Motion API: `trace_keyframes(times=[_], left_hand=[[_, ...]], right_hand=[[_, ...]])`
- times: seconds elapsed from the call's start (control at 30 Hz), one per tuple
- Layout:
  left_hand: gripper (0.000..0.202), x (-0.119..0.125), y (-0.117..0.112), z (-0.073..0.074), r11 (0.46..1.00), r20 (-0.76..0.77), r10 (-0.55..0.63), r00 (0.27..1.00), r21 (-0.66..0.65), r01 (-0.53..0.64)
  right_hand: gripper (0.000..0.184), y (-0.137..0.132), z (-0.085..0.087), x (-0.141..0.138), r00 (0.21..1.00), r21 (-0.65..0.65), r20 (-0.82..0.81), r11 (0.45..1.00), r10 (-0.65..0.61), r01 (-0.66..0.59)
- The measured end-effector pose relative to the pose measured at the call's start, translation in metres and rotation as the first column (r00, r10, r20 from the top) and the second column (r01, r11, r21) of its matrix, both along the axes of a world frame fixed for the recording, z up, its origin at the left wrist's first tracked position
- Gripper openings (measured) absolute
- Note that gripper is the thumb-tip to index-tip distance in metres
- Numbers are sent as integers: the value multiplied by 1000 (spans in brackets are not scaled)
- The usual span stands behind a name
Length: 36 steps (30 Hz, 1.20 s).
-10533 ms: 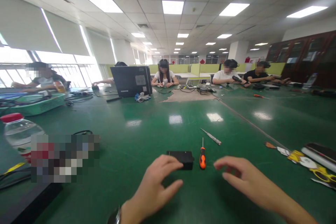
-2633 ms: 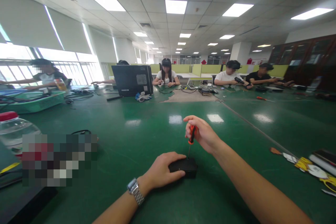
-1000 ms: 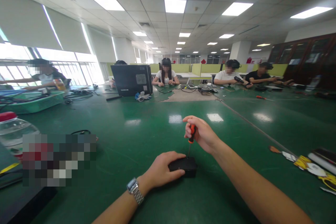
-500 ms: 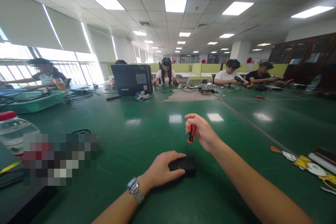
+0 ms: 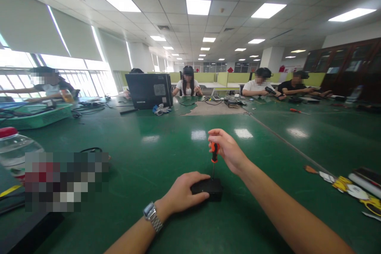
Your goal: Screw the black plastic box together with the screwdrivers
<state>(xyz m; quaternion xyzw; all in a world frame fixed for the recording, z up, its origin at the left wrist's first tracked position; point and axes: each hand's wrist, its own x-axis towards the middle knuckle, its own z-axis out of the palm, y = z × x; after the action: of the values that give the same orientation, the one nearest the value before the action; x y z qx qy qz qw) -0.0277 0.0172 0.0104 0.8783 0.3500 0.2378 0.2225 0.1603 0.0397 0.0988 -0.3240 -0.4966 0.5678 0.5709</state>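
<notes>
A small black box lies on the green table. My left hand grips it from the left, thumb along the near side and fingers along the far side. In my right hand is a screwdriver with an orange and black handle, held close to upright. Its thin shaft points down and the tip meets the top of the box near the far edge. What lies under the tip is too small to make out.
A bottle with a red cap and a green basket stand at the left. A black computer case is farther back beside gloves. Another screwdriver lies at the right rear. Several people sit around the table.
The screwdriver's handle has shifted slightly left and stands more upright. My right fingers have moved a little around it; my left hand stays on the box.
</notes>
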Motion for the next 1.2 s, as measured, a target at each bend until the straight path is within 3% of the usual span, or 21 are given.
trace_keyframes(times=[0.13,0.27,0.4,0.53,0.7,0.83,0.97,1.1,1.2], left_hand=[[44,0,1,0,1000,2,-7,1000,-5,7],[44,0,2,0,1000,3,-1,1000,-8,1],[44,0,1,-1,1000,2,0,1000,-11,0],[44,0,1,-2,1000,9,-2,1000,-6,2],[44,0,1,-1,1000,4,-6,1000,-8,6],[44,0,0,-1,1000,7,-3,1000,-7,3],[44,0,0,0,1000,12,-4,1000,-10,4],[44,1,0,1,1000,5,6,1000,-14,-6],[44,1,-1,1,1000,5,2,1000,-17,-2]], right_hand=[[20,1,-2,0,994,-2,-43,995,98,-98],[23,1,-2,0,1000,13,-10,1000,3,-3],[20,0,-1,-1,993,-3,-26,993,116,-116],[24,1,-2,0,1000,10,7,1000,5,-5],[21,2,-3,0,993,-16,-32,994,110,-111],[25,1,-2,0,1000,-16,-21,1000,14,-14],[21,-1,-2,0,988,-18,-40,989,148,-149],[24,-1,-2,0,999,-4,-4,999,37,-37],[20,0,-2,1,996,-7,-11,996,86,-86]])
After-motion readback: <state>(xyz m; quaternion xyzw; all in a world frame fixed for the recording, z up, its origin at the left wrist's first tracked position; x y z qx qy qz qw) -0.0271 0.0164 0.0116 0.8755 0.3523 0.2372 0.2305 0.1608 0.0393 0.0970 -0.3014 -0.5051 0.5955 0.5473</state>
